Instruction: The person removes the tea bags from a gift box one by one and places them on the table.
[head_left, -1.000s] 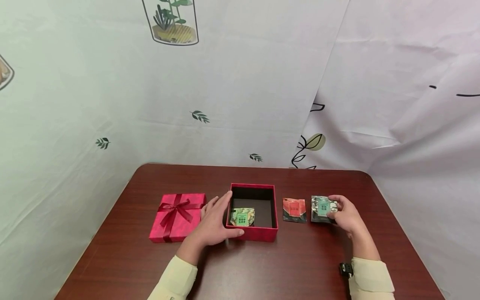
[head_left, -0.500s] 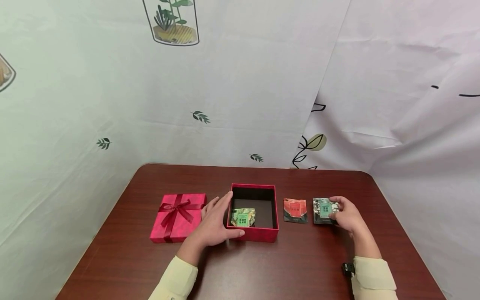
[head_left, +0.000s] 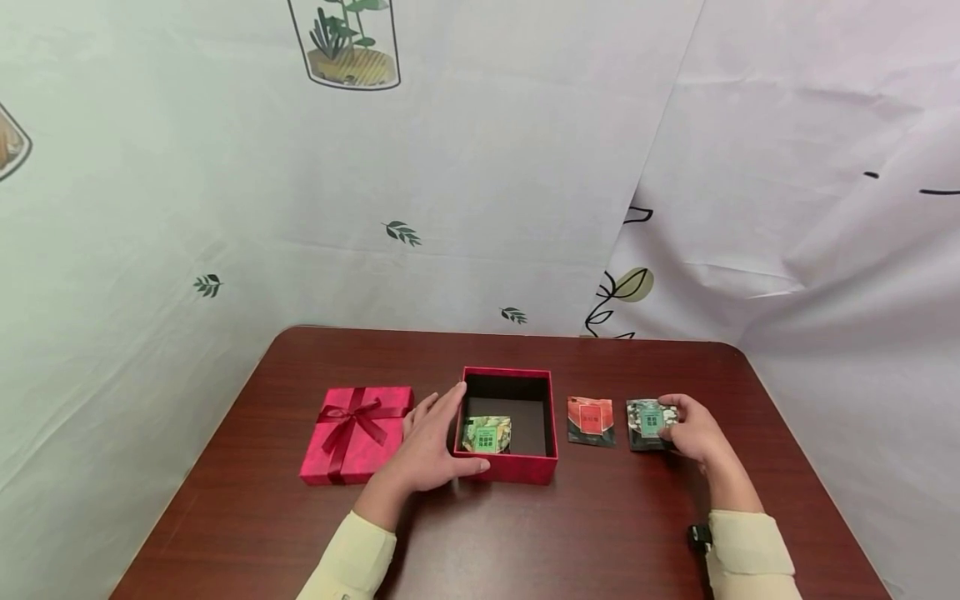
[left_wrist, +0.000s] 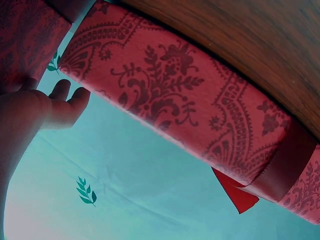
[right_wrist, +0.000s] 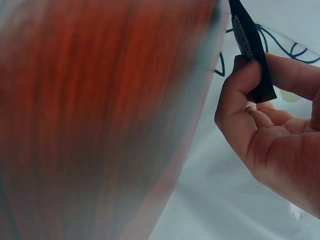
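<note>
My left hand [head_left: 430, 444] rests against an uncovered red gift box [head_left: 517, 469]. Its index finger lies at the left wall and its thumb along the front wall, fingers fairly straight. Inside the box's front left corner is a green tea sachet [head_left: 486, 435]. To the right, my right hand [head_left: 697, 428] pinches a dark green tea sachet [head_left: 647, 423] by its right edge. The right wrist view shows that sachet [right_wrist: 257, 55] edge-on between thumb and finger. Between box and right hand, a red-orange tea sachet [head_left: 590, 420] lies flat on the table.
Left of the box sits its red lid [head_left: 318, 454] with a ribbon bow [head_left: 354, 421], close to my left fingers. The brown table [head_left: 525, 542] ends at a pale printed curtain [head_left: 480, 167] behind and on both sides.
The dark green sachet and my right hand have shifted slightly right and toward the table's near side. My left hand keeps its place at the box.
</note>
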